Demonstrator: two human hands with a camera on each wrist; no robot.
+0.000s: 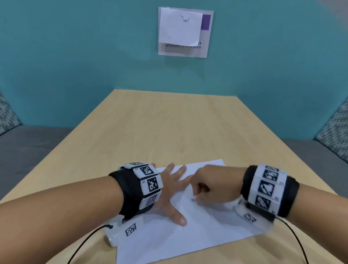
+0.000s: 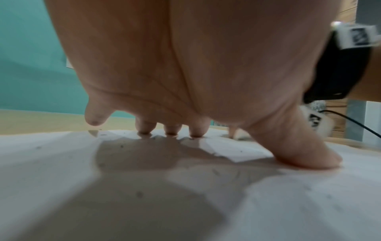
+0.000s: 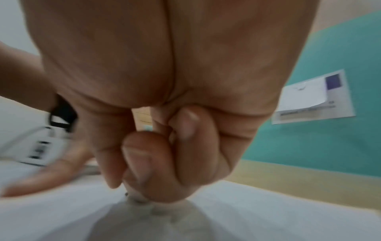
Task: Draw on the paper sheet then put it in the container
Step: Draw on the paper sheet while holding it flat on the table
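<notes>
A white paper sheet (image 1: 204,231) lies flat near the front edge of the wooden table (image 1: 169,128), with a few faint marks on it. My left hand (image 1: 170,189) rests on the sheet's left part with straight, spread fingers; in the left wrist view the fingertips (image 2: 171,130) and thumb press on the paper (image 2: 62,163). My right hand (image 1: 210,184) is curled over the middle of the sheet and grips a pen. Only the pen tip (image 1: 192,199) shows, touching the paper. The right wrist view shows the curled fingers (image 3: 164,154) round the pen tip (image 3: 134,196), blurred.
A teal wall stands behind the table and carries a sign (image 1: 184,32) with a white note clipped over it. Grey seats (image 1: 25,151) with patterned backs flank the table on both sides. Black cables (image 1: 80,247) trail from both wrists toward the front edge.
</notes>
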